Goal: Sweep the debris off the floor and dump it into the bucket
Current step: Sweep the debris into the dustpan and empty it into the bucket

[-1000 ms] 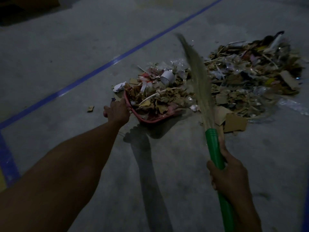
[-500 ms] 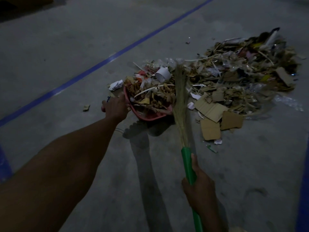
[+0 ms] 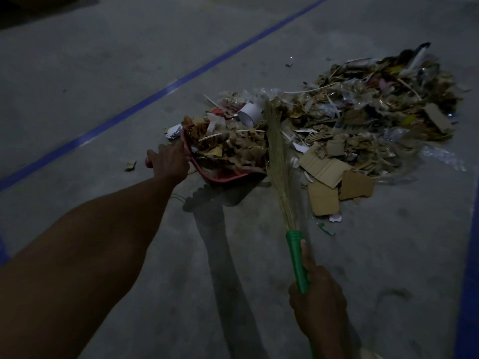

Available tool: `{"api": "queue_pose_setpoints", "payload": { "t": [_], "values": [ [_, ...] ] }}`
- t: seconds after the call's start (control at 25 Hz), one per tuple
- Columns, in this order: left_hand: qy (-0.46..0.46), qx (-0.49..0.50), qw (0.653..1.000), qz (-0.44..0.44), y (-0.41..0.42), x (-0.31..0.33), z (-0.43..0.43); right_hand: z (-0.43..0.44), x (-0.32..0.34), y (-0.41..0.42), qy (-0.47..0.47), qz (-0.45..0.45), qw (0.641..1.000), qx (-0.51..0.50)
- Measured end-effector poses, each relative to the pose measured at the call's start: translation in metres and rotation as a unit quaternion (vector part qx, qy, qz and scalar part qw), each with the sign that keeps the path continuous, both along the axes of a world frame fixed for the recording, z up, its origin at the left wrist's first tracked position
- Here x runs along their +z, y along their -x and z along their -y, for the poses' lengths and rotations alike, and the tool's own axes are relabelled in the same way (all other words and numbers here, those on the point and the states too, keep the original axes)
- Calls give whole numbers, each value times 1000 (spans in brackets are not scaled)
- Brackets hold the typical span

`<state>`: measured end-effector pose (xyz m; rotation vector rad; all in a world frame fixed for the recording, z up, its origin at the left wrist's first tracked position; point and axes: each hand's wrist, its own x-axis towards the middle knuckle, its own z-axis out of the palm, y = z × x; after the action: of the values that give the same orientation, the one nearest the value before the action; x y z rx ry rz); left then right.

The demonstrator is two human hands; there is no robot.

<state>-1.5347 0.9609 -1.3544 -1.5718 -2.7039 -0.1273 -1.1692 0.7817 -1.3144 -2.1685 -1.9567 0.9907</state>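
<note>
A big heap of debris (image 3: 375,120), cardboard scraps, paper and plastic film, lies on the grey concrete floor at the upper right. A red dustpan (image 3: 228,176) sits at the heap's left end, piled with brown scraps. My left hand (image 3: 169,161) grips the dustpan's handle at its left side. My right hand (image 3: 317,304) holds the green handle of a straw broom (image 3: 278,156). The bristles stand against the dustpan's right edge, touching the scraps. A white paper cup (image 3: 250,114) lies on top of the debris behind the pan. No bucket is in view.
A blue painted line (image 3: 145,101) crosses the floor diagonally at the left; another blue strip (image 3: 466,268) runs down the right edge. One stray scrap (image 3: 130,165) lies left of my left hand. Flat cardboard pieces (image 3: 337,185) lie just right of the broom.
The broom swung from the middle of the heap leftward to the dustpan's right edge, pushing scraps onto the pan. My right hand came lower and left. The left hand stayed on the pan.
</note>
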Motion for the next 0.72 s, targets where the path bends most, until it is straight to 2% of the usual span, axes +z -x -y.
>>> {"api": "queue_pose_setpoints", "payload": {
  "t": [0.16,0.28,0.56,0.72],
  "values": [
    [37,6,999,2,-1,0,4,6,7,9,10,-7,1000,3],
    [47,-10,999,9,-12,6,0,15,16,24,28,-9,999,43],
    [-37,-5,995,97,-37,19,-16,16,50,23,-3,-59,996,60],
    [-107,-29,985,134,-53,30,-34,11,73,-2,-80,-103,991,-10]
  ]
}}
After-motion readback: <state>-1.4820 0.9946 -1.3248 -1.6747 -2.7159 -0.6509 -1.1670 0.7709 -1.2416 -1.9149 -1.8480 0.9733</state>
